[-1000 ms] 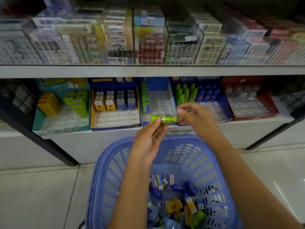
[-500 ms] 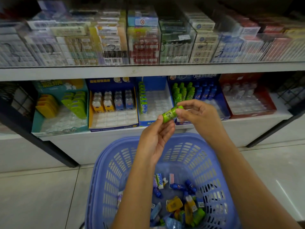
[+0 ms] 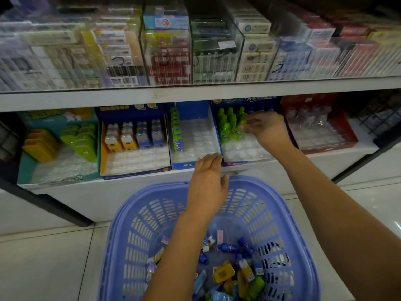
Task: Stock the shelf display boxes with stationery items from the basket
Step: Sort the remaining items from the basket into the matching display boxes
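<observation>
Right of centre, the right hand (image 3: 268,129) reaches into the blue cardboard display box (image 3: 247,162). Its fingertips pinch a small glossy green bottle (image 3: 242,124) at the edge of the standing green row. The box's clear dimpled plastic insert shows in front. The left hand (image 3: 208,183) hangs slack and holds nothing, just above the far rim of the basket (image 3: 138,213) — lilac slotted plastic with rounded corners, low in the frame. Small mixed stationery items (image 3: 225,272) lie loose at its bottom. The boxes stand on a white shelf (image 3: 108,198) — glossy pale floor tiles (image 3: 43,257) lie below.
</observation>
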`<act>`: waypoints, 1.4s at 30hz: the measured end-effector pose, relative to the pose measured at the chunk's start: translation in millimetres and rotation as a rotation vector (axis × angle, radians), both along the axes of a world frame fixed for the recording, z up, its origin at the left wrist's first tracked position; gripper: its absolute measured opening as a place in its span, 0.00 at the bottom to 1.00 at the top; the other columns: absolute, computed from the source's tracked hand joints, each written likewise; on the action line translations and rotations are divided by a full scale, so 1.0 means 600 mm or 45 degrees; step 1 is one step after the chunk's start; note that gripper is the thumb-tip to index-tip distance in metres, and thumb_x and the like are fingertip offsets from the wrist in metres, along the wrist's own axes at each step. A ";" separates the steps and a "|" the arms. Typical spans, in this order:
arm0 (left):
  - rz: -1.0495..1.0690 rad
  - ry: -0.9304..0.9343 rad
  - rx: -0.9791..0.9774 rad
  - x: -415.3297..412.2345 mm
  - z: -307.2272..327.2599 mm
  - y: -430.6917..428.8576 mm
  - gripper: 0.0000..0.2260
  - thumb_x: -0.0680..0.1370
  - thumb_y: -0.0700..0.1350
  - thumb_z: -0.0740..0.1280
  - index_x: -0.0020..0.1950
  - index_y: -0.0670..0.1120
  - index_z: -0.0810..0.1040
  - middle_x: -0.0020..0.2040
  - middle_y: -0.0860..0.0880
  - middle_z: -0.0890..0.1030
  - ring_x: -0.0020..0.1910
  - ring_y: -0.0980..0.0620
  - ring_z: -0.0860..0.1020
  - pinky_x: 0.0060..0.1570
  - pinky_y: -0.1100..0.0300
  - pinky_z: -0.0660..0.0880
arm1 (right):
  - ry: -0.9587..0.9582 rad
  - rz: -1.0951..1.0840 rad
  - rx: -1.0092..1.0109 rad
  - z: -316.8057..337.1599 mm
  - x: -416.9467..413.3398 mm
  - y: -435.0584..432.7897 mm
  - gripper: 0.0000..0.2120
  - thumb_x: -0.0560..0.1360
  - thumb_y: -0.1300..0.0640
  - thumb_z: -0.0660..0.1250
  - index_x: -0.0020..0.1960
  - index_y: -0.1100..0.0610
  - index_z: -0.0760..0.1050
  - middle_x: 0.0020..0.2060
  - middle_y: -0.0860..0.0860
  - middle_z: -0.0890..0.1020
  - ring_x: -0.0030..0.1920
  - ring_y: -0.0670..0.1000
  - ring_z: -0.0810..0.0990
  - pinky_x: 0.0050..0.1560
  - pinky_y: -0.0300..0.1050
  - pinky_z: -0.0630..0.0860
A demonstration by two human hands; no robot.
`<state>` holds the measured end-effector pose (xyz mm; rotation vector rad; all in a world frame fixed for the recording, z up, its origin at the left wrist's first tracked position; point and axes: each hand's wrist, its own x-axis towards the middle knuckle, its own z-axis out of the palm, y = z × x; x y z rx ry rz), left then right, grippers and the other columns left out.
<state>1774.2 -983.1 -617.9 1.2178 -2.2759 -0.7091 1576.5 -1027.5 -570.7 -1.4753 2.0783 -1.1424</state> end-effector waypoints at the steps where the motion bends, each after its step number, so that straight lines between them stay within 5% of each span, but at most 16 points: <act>1: 0.004 0.003 -0.003 0.000 -0.001 -0.001 0.23 0.80 0.44 0.61 0.75 0.42 0.62 0.74 0.46 0.64 0.74 0.49 0.59 0.75 0.60 0.44 | 0.031 0.020 0.034 -0.004 -0.001 -0.007 0.15 0.71 0.60 0.73 0.56 0.64 0.80 0.50 0.59 0.83 0.49 0.52 0.81 0.50 0.33 0.73; 6: -0.005 -0.005 0.022 -0.001 -0.003 -0.004 0.23 0.81 0.45 0.61 0.75 0.43 0.61 0.75 0.46 0.64 0.75 0.49 0.58 0.74 0.61 0.47 | 0.098 0.116 0.184 -0.004 -0.001 -0.029 0.17 0.69 0.60 0.74 0.57 0.62 0.80 0.54 0.57 0.82 0.49 0.46 0.78 0.48 0.29 0.70; 14: -0.028 0.037 0.106 0.005 -0.004 0.003 0.24 0.81 0.46 0.60 0.76 0.45 0.59 0.77 0.49 0.59 0.76 0.52 0.54 0.73 0.63 0.50 | 0.236 0.124 0.307 0.014 0.013 -0.022 0.20 0.71 0.57 0.73 0.61 0.62 0.77 0.56 0.58 0.81 0.56 0.52 0.79 0.50 0.31 0.69; 17: 0.081 0.282 0.066 0.016 -0.012 0.022 0.18 0.81 0.45 0.60 0.72 0.46 0.67 0.72 0.50 0.67 0.72 0.53 0.63 0.65 0.72 0.56 | 0.306 0.002 0.181 0.029 0.027 0.012 0.17 0.72 0.55 0.72 0.57 0.63 0.77 0.46 0.56 0.83 0.48 0.51 0.80 0.46 0.37 0.71; 20: 0.124 0.320 0.115 0.027 -0.043 0.037 0.12 0.81 0.43 0.61 0.63 0.45 0.76 0.61 0.46 0.78 0.59 0.49 0.75 0.57 0.64 0.70 | 0.322 0.114 0.190 0.030 0.065 0.069 0.08 0.69 0.53 0.74 0.40 0.56 0.77 0.30 0.47 0.77 0.36 0.47 0.76 0.37 0.37 0.70; 23: -0.027 -0.174 0.450 0.040 -0.101 0.053 0.11 0.80 0.41 0.60 0.57 0.41 0.79 0.56 0.42 0.81 0.55 0.43 0.78 0.54 0.55 0.74 | 0.405 0.428 0.666 -0.026 0.119 0.120 0.07 0.68 0.54 0.75 0.38 0.56 0.79 0.32 0.47 0.79 0.37 0.48 0.77 0.38 0.33 0.72; 26: -0.301 -0.744 0.822 0.071 -0.181 0.095 0.13 0.79 0.41 0.60 0.60 0.39 0.78 0.61 0.41 0.78 0.59 0.43 0.76 0.53 0.56 0.71 | 0.551 0.747 1.218 -0.127 0.162 0.179 0.04 0.72 0.59 0.70 0.43 0.60 0.79 0.39 0.56 0.80 0.42 0.55 0.77 0.47 0.47 0.75; 29: -0.544 -1.140 0.873 0.105 -0.245 0.135 0.15 0.78 0.44 0.63 0.63 0.41 0.75 0.62 0.40 0.77 0.59 0.40 0.76 0.57 0.51 0.74 | 0.647 1.087 1.705 -0.234 0.166 0.253 0.08 0.76 0.61 0.64 0.39 0.61 0.72 0.32 0.56 0.72 0.35 0.55 0.71 0.47 0.52 0.74; 31: -0.715 -1.321 0.830 0.116 -0.266 0.144 0.17 0.77 0.47 0.65 0.64 0.42 0.75 0.63 0.41 0.76 0.58 0.39 0.76 0.58 0.47 0.75 | 0.829 1.267 1.865 -0.283 0.155 0.289 0.08 0.78 0.61 0.60 0.44 0.64 0.75 0.37 0.58 0.75 0.39 0.57 0.73 0.54 0.55 0.75; 33: -0.787 -1.408 0.820 0.120 -0.281 0.142 0.21 0.76 0.50 0.66 0.67 0.43 0.72 0.65 0.41 0.74 0.60 0.39 0.75 0.60 0.46 0.73 | 1.027 1.386 1.826 -0.308 0.146 0.306 0.11 0.78 0.61 0.62 0.57 0.66 0.75 0.49 0.61 0.78 0.46 0.59 0.76 0.51 0.55 0.75; 36: -0.801 -1.527 0.872 0.121 -0.296 0.141 0.29 0.74 0.57 0.68 0.71 0.46 0.68 0.70 0.44 0.70 0.66 0.41 0.71 0.65 0.47 0.70 | 1.192 1.436 1.728 -0.330 0.145 0.314 0.17 0.73 0.64 0.69 0.61 0.65 0.75 0.49 0.59 0.79 0.53 0.63 0.79 0.42 0.52 0.74; 39: -0.753 -1.425 0.951 0.123 -0.303 0.140 0.22 0.74 0.55 0.68 0.63 0.44 0.76 0.63 0.44 0.77 0.58 0.42 0.77 0.59 0.48 0.74 | 1.125 1.312 1.676 -0.345 0.141 0.315 0.18 0.72 0.66 0.68 0.61 0.65 0.74 0.57 0.60 0.77 0.54 0.63 0.78 0.46 0.54 0.75; 42: -0.562 -1.116 1.074 0.121 -0.303 0.130 0.17 0.76 0.52 0.66 0.59 0.42 0.78 0.55 0.42 0.79 0.52 0.44 0.78 0.52 0.52 0.75 | 0.919 1.184 1.732 -0.330 0.133 0.297 0.16 0.73 0.60 0.70 0.58 0.65 0.76 0.52 0.62 0.79 0.45 0.57 0.77 0.45 0.50 0.73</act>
